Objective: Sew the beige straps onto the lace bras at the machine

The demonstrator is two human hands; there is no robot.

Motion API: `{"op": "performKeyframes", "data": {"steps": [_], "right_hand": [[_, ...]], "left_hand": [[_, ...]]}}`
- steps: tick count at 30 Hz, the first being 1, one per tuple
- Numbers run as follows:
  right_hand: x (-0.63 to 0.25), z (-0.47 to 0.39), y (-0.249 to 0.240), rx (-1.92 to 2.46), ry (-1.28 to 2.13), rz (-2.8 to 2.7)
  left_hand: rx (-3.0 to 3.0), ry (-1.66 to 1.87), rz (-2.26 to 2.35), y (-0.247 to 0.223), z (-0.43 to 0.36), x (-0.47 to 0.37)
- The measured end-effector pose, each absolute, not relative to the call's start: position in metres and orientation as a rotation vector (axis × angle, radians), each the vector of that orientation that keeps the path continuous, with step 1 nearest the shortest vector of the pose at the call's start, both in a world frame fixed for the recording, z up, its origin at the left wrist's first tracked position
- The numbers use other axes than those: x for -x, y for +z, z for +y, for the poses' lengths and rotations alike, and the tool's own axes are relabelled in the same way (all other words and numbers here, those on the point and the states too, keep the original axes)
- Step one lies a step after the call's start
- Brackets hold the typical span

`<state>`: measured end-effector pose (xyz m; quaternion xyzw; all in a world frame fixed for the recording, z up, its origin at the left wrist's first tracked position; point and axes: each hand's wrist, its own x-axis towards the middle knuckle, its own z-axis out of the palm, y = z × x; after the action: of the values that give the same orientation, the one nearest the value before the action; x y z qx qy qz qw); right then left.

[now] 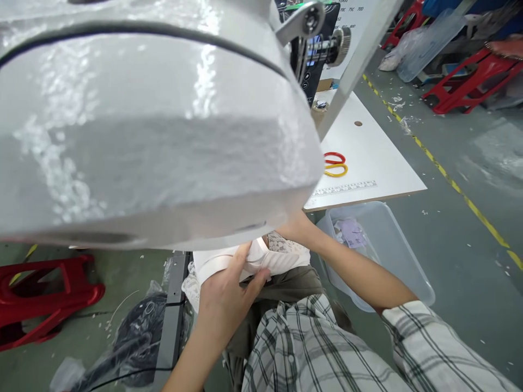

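Below the large white sewing machine head point(163, 158), my left hand point(226, 286) grips a white garment point(281, 261) with lace parts, its thumb and fingers closed on the near edge of the fabric. My right hand point(297, 227) reaches to the far side of the same garment. The machine head hides its fingers, so I cannot see how they hold the cloth. The garment lies over my lap, with lace hanging at its left side. The machine's needle area is out of sight behind the head.
On the white table point(384, 158) lie scissors point(335, 165) with red and yellow handles and a ruler point(345, 188). A clear plastic bin point(392, 256) stands under its edge. Red stools point(49, 294) and a dark plastic-wrapped bundle point(141, 332) are on the floor.
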<state>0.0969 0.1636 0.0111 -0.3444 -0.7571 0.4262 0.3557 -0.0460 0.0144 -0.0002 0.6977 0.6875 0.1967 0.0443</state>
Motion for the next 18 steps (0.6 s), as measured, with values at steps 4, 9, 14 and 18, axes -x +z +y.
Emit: {"op": "performKeyframes", "data": {"steps": [4,9,14,18], "right_hand": [[-0.098,0.163,0.012,0.880,1.130,-1.949],[-0.100,0.162,0.013,0.871,1.137,-1.947],[-0.099,0.166,0.007,0.841,1.115,-1.945],[-0.098,0.168,0.002,0.824,1.086,-1.945]], "left_hand": [[-2.170,0.621,2.103,-0.002,0.014,0.047],[-2.149,0.634,2.098,-0.007,0.012,0.048],[-2.131,0.608,2.081,-0.004,0.013,0.047],[-2.130,0.633,2.098,-0.004,0.013,0.043]]}}
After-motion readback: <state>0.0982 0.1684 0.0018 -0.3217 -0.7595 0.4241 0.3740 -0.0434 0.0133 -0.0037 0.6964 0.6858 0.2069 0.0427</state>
